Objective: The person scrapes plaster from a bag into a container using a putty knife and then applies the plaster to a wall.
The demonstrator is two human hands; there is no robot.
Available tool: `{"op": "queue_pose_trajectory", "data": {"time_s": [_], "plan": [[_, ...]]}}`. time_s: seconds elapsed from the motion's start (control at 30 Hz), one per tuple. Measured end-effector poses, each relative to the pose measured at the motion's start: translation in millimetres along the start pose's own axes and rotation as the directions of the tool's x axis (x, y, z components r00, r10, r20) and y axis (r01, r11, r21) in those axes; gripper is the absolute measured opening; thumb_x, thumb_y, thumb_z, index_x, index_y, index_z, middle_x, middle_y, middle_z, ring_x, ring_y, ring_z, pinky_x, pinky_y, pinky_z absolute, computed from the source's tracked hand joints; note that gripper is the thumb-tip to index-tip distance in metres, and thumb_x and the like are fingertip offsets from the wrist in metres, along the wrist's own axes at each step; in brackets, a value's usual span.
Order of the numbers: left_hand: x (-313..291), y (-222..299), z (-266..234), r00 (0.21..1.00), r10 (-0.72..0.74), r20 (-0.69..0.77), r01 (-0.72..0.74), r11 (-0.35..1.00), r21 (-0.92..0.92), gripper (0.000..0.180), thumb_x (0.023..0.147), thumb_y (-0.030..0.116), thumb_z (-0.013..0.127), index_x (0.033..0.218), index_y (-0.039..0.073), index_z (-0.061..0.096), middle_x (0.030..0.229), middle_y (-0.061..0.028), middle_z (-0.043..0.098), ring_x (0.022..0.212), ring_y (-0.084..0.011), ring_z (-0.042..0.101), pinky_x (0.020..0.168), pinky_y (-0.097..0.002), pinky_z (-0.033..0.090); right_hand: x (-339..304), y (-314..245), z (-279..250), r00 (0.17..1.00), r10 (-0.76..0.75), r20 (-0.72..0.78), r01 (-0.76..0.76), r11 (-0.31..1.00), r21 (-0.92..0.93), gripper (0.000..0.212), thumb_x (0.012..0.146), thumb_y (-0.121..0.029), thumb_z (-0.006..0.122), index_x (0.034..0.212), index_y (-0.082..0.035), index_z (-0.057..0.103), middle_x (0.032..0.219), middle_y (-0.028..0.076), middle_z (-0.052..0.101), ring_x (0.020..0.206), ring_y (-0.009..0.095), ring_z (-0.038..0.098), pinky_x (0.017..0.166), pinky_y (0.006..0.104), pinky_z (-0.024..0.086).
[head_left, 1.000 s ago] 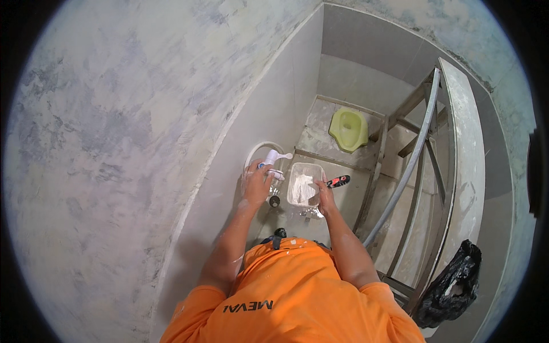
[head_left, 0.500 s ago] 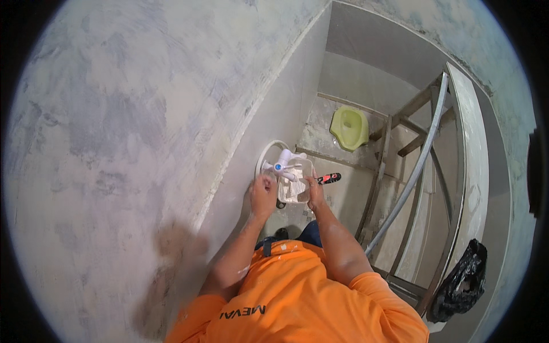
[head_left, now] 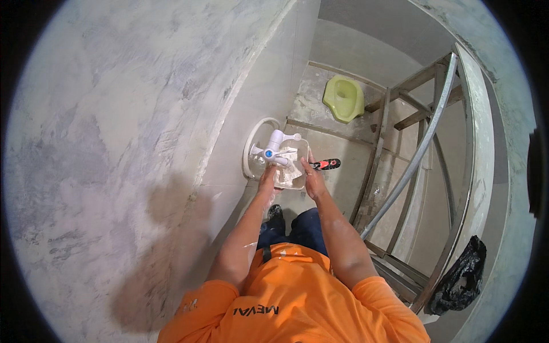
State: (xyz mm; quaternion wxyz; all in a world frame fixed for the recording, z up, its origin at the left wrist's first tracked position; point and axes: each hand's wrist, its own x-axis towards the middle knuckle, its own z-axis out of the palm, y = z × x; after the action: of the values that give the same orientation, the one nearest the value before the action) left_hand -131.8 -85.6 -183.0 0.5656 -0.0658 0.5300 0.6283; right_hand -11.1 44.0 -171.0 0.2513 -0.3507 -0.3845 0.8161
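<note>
A pale, rectangular plastic tub with white paste-like stuff in it is held between my two hands, below a white tap with a blue round cap. My left hand is closed on the tub's near left side, just under the tap. At the right side my right hand grips the tub's wall, thumb near the rim. A black and red tool handle sticks out to the right past that rim, beside my right thumb; the tool's other end is hard to make out. Whether water runs cannot be told.
A white hose loops by the wall left of the tap. Beyond lies a yellow-green squat toilet. On the right stands a wooden frame with a grey pipe and a black plastic bag. A plastered wall rises at left.
My left hand has come down from beside the tap to the tub's left side. The tub is still under the tap in my right hand. The view has shifted, showing more of my legs.
</note>
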Motion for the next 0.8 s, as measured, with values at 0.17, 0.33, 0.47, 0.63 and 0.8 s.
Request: {"op": "queue_pose_trajectory", "data": {"time_s": [0.17, 0.33, 0.47, 0.63, 0.8], "plan": [[3.4, -8.8, 8.0, 0.988, 0.092, -0.120, -0.077, 0.989, 0.127, 0.059, 0.104, 0.046, 0.051, 0.153, 0.016, 0.038, 0.146, -0.0082, 0.053, 0.130, -0.0265, 0.055, 0.103, -0.0537, 0.048, -27.4, -31.5, -34.8, 0.973, -0.054, -0.224, -0.001, 0.971, -0.241, 0.050, 0.094, -0.021, 0.068, 0.139, -0.006, 0.053, 0.111, 0.010, 0.065, 0.107, 0.018, 0.062, 0.092, 0.0384, 0.051], [11.9, -26.0, -8.8, 0.937, 0.342, -0.075, -0.285, 0.868, 0.407, 0.055, 0.105, 0.040, 0.052, 0.147, 0.004, 0.049, 0.136, -0.0119, 0.061, 0.123, -0.0257, 0.056, 0.103, -0.0398, 0.043, -66.1, -61.3, -32.9, 0.973, 0.002, -0.231, -0.112, 0.878, -0.465, 0.018, 0.086, -0.002, 0.069, 0.102, 0.002, 0.063, 0.081, 0.009, 0.068, 0.065, 0.017, 0.066, 0.057, 0.0316, 0.056], [1.6, -22.3, 4.9, 0.945, 0.317, -0.075, -0.228, 0.807, 0.544, 0.055, 0.106, 0.041, 0.050, 0.144, 0.002, 0.052, 0.136, -0.0136, 0.061, 0.126, -0.0259, 0.055, 0.107, -0.0351, 0.040, -84.5, -85.6, -26.2, 0.949, 0.234, -0.211, -0.300, 0.465, -0.833, 0.034, 0.083, -0.015, 0.073, 0.114, -0.002, 0.066, 0.083, 0.018, 0.071, 0.074, 0.025, 0.072, 0.069, 0.0389, 0.058], [15.1, -46.6, -3.5, 0.954, 0.264, -0.139, -0.197, 0.907, 0.372, 0.069, 0.104, 0.056, 0.047, 0.149, 0.004, 0.048, 0.142, -0.0146, 0.057, 0.128, -0.0261, 0.053, 0.102, -0.0378, 0.045, -88.3, -105.0, 12.1, 0.991, 0.117, -0.066, -0.072, 0.048, -0.996, 0.037, 0.090, -0.025, 0.064, 0.123, -0.011, 0.067, 0.103, 0.022, 0.072, 0.099, 0.041, 0.068, 0.087, 0.0511, 0.055], [16.7, -54.9, 2.4, 0.972, 0.215, -0.092, -0.182, 0.943, 0.278, 0.063, 0.106, 0.049, 0.048, 0.144, -0.001, 0.052, 0.139, -0.0152, 0.060, 0.128, -0.0232, 0.054, 0.110, -0.0338, 0.038, -77.7, -105.0, 24.3, 0.969, -0.194, -0.153, -0.166, -0.053, -0.985, 0.033, 0.091, -0.020, 0.060, 0.121, -0.010, 0.068, 0.101, 0.023, 0.071, 0.096, 0.044, 0.069, 0.085, 0.0516, 0.055]]}}
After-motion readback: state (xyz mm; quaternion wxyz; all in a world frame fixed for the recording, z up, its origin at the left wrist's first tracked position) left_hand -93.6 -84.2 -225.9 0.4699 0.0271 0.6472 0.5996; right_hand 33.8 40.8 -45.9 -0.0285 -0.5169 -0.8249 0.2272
